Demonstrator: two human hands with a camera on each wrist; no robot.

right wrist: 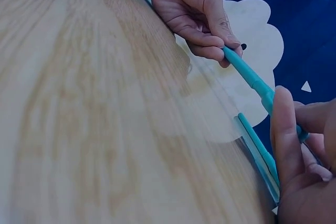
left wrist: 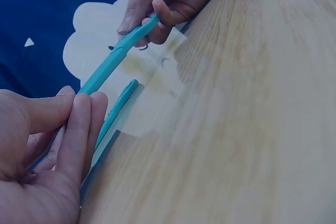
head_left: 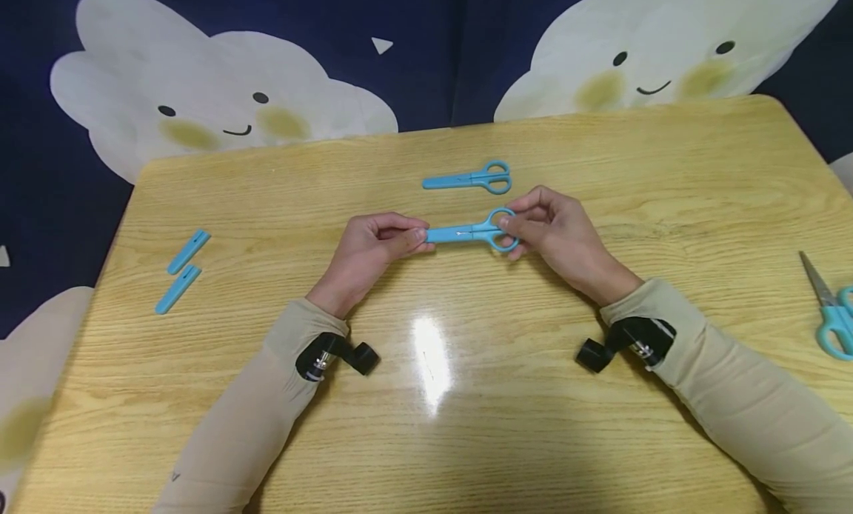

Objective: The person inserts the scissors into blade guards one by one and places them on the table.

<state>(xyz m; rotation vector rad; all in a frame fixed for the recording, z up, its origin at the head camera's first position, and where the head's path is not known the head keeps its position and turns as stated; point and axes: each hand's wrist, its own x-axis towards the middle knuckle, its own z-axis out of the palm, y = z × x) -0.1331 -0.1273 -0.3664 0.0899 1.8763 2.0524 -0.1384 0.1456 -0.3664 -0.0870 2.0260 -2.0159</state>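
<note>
Both hands hold one pair of blue scissors (head_left: 486, 231), its blades inside a blue cover (head_left: 448, 235). My left hand (head_left: 373, 251) pinches the tip end of the cover between thumb and fingers. At the other end, my right hand (head_left: 560, 236) grips the handle loops, thumb on top. In the left wrist view the covered scissors (left wrist: 107, 69) stretch between the two hands, above the table. A second pair of covered blue scissors (head_left: 466, 178) lies on the table just beyond, handles pointing right; the right wrist view shows these scissors (right wrist: 257, 142) below the held pair.
Two loose blue blade covers (head_left: 189, 252) lie side by side on the left of the wooden table (head_left: 466, 440). At the right edge rest blue-handled scissors (head_left: 829, 314) with bare metal blades. A dark curtain (head_left: 440, 55) with cloud faces hangs behind the table.
</note>
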